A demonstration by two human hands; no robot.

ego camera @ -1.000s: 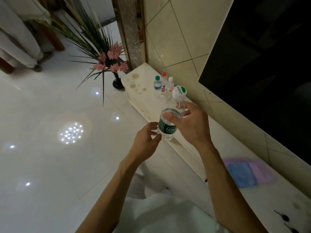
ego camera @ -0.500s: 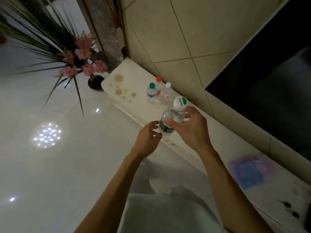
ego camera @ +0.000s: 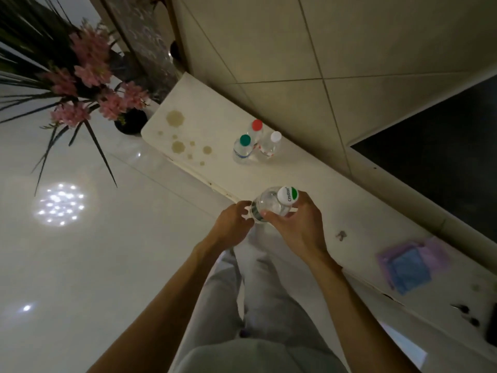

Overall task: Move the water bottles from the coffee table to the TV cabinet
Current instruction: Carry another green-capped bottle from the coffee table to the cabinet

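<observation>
My right hand (ego camera: 295, 227) grips a clear water bottle (ego camera: 271, 204) with a white and green cap, held over the front edge of the white TV cabinet (ego camera: 317, 184). My left hand (ego camera: 232, 224) touches the bottle's lower part from the left with curled fingers. Three more bottles stand together on the cabinet further along: one with a green cap (ego camera: 243, 149), one with a red cap (ego camera: 256, 130) and one with a white cap (ego camera: 270, 146).
A vase of pink flowers and long leaves (ego camera: 88, 84) stands on the glossy floor by the cabinet's far end. Brown stains (ego camera: 177, 133) mark the cabinet top. Folded purple and blue cloths (ego camera: 411, 265) lie to the right. A dark TV screen (ego camera: 435, 152) hangs on the tiled wall.
I have stepped closer to the cabinet, so the three standing bottles appear nearer. The held bottle has come lower over the cabinet's edge, both hands still on it.
</observation>
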